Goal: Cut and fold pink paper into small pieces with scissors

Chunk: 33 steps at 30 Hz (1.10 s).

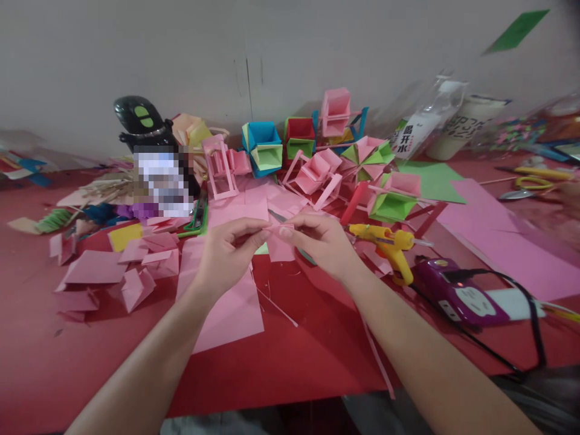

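Note:
Between my two hands is a small piece of pink paper (281,246), pinched along its upper edge above the red table. My left hand (232,249) has thumb and forefinger closed on the paper's left end. At the other end, the thumb and forefinger of my right hand (324,243) are closed on it. Below my left hand lies a larger pink sheet (222,314). Scissors, partly hidden, lie behind and under the hands. A yellow glue gun (385,241) rests just right of my right hand.
Folded pink pieces (138,289) are scattered at left, near a phone (165,181) on a black stand. Several folded paper models (263,148) line the back. A purple power strip (460,293) with black cables, pink sheets (512,241) and a bottle (423,124) occupy the right.

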### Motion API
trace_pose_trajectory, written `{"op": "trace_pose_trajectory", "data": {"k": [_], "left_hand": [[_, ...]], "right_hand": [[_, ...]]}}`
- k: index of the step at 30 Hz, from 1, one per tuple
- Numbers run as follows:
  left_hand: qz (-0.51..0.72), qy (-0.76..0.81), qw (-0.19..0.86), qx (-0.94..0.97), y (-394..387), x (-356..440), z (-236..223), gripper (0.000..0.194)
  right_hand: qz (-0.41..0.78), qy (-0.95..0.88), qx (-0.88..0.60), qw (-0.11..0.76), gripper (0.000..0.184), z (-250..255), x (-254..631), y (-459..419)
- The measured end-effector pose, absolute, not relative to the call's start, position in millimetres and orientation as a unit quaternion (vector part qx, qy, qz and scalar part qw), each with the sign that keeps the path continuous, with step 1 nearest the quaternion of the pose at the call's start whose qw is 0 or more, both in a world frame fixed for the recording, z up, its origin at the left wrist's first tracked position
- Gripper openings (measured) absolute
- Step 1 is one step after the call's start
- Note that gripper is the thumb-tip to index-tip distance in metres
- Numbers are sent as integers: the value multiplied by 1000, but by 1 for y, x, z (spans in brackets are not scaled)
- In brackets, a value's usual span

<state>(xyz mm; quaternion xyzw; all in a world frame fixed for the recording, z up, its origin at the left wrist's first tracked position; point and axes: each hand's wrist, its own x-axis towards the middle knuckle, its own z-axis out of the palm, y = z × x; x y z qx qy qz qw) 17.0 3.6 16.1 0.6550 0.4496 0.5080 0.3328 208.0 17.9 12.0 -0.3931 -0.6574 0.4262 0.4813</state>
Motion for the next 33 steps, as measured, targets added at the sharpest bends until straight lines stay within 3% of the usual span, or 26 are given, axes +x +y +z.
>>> {"op": "trace_pose_trajectory", "data": {"k": [23, 33], "left_hand": [[496, 469, 331, 651, 0, 15, 21, 9], [492, 474, 277, 675, 0, 15, 20, 9]], "right_hand": [[399, -652, -408, 499, 35, 11, 208, 17], [395, -664, -390, 500, 34, 9, 208, 18]]}}
